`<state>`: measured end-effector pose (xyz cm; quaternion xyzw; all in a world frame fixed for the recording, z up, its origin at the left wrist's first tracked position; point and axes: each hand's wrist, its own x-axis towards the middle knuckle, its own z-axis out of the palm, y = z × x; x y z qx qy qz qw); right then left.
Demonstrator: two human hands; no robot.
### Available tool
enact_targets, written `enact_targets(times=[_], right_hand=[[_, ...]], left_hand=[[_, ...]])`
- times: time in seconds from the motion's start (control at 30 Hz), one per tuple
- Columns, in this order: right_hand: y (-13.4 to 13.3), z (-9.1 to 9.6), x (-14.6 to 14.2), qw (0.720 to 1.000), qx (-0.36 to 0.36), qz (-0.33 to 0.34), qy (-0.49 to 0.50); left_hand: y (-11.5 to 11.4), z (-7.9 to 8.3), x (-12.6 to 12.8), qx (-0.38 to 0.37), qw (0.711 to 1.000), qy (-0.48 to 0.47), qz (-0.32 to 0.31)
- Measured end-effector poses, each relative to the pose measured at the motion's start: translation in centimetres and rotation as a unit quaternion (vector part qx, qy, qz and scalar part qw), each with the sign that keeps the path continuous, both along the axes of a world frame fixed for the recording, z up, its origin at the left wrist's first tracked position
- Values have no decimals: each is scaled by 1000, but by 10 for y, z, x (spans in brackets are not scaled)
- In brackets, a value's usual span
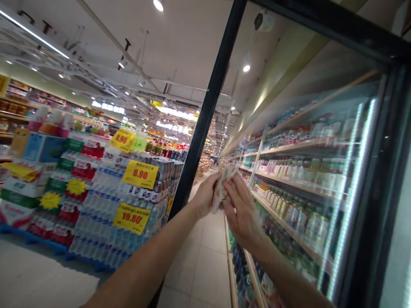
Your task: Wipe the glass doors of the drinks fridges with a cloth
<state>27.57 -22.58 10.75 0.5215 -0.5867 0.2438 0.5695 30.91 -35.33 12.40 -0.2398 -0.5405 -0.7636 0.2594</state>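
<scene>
A crumpled whitish cloth [221, 190] with brownish patches is bunched between my hands, in front of a glass door with a black frame [210, 98]. My left hand [204, 196] grips the cloth from the left side. From the right, the fingers of my right hand [242, 211] are bent over the same cloth. Both arms reach forward from the bottom of the view. I cannot tell whether the cloth touches the glass.
Shelves of bottled drinks [295, 214] show in the glass on the right, beside bright light strips [348, 192]. Stacked bottle packs [99, 218] with yellow price signs [140, 174] stand on a blue pallet [32, 239] at left. Pale floor tiles [205, 256] run down the middle.
</scene>
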Motion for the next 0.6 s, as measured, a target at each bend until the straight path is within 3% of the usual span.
enact_targets(times=[0.07,0.13,0.2,0.3,0.4,0.47,0.53,0.6], right_hand=[[-2,8,-7,999,-38,12,7],[-3,13,-7,996,-85,17,23],[-8,8,-4,994,-102,-5,36],[-20,-6,-7,994,-52,-33,87],[-15,-3,-30,986,-31,-34,160],[8,14,-56,982,-55,-68,166],[41,37,-82,975,-120,-139,124],[68,54,-100,949,-227,-210,53]], left_hand=[[-2,-2,5,-10,996,-10,-85],[-2,-6,8,-34,992,-5,-120],[-1,-8,8,-44,993,14,-107],[1,-9,9,-46,995,53,-64],[-2,-5,16,-147,983,98,45],[-7,1,22,-241,929,172,223],[-12,6,25,-307,814,245,429],[-13,9,20,-364,687,264,570]])
